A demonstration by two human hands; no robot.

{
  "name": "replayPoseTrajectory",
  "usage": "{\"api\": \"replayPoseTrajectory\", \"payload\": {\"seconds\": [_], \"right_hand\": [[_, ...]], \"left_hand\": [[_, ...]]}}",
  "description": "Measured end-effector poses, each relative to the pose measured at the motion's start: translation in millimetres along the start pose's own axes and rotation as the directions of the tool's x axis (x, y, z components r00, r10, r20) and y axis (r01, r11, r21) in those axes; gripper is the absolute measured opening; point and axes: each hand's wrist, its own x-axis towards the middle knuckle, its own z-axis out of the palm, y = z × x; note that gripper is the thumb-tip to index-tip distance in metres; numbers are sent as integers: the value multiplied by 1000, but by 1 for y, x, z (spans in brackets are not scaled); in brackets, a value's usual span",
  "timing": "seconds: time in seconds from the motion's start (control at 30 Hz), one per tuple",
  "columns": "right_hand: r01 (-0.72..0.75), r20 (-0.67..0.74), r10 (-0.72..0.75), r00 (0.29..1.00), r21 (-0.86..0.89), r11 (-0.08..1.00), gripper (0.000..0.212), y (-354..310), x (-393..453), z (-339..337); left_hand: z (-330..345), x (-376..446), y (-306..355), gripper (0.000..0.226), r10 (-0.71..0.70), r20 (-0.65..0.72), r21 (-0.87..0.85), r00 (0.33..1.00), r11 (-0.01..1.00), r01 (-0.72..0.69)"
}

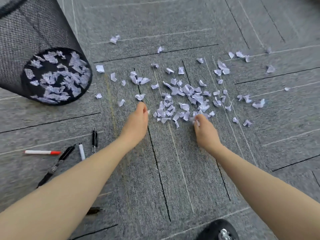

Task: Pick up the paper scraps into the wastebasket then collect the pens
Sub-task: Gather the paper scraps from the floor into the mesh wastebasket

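both forearms are bare, no sleeves in view. the left hand [136, 118] and right hand [205, 129] wear no gloves. one black shoe [217, 230] has a shiny metal ornament.

Floor: grey carpet tiles [173, 170], matt, rough woven pile. Wastebasket [26, 40]: black wire mesh, see-through, matt. Right of the wastebasket: paper scraps [183, 96], white, matt, crumpled and torn. Below the wastebasket: pens [57, 161], smooth plastic, slightly glossy.
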Motion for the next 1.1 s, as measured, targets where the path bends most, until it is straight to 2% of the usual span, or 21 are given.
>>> {"api": "replayPoseTrajectory", "payload": {"seconds": [0.07, 0.1, 0.2, 0.27, 0.37, 0.43, 0.47, 0.53, 0.6, 0.67, 0.77, 0.87, 0.97, 1.03, 1.1], "right_hand": [[-101, 41, 93, 995, 280, 955, 14, -25, 5, -9], [-128, 57, 115, 992, 425, 896, 10, -44, 9, -16], [-159, 138, 82, 987, 774, 612, 21, -121, 17, -47], [-108, 149, -39, 988, 846, 522, 24, -184, 18, -69], [25, 96, -243, 965, 893, 449, 29, -282, 12, -93], [128, 51, -354, 934, 876, 465, 27, -333, 8, -100], [180, 41, -403, 914, 849, 497, 25, -357, 6, -101], [292, 39, -483, 875, 753, 590, 21, -395, 4, -97], [415, 45, -542, 839, 590, 692, 16, -422, 4, -90], [493, 72, -582, 810, 454, 742, 8, -438, 6, -83], [508, 161, -579, 799, 333, 794, 30, -446, 9, -75], [372, 252, -494, 832, 406, 835, 43, -447, 11, -69], [135, 332, -406, 851, 609, 782, 36, -444, 8, -66], [130, 310, -412, 857, 642, 756, 28, -439, 7, -64], [237, 209, -430, 879, 591, 771, 19, -434, 6, -64]], "left_hand": [[-25, 9, 23, 13, 105, -137, -108, 985, 987, -120], [-38, 12, 35, 11, 159, -223, -146, 962, 970, -195], [-88, 20, 72, 9, 244, -470, -269, 848, 876, -401], [-131, 25, 92, 8, 221, -610, -338, 761, 795, -503], [-212, 27, 103, 11, 118, -778, -369, 617, 709, -601], [-259, 23, 97, 16, 22, -846, -346, 533, 737, -580], [-279, 20, 89, 15, -15, -858, -339, 513, 768, -544], [-305, 15, 64, 12, -61, -852, -297, 520, 875, -383], [-317, 11, 36, 11, -102, -813, -228, 573, 962, -152], [-320, 11, 12, 13, -140, -767, -168, 626, 986, 15], [-322, 13, -7, 32, -196, -678, -120, 708, 980, 156], [-327, 20, -14, 56, -258, -520, -106, 814, 965, 238], [-332, 30, -20, 60, -314, -441, -57, 841, 945, 323], [-331, 36, -25, 55, -326, -437, -42, 838, 939, 343], [-325, 40, -27, 41, -303, -498, -77, 812, 949, 307]]}}
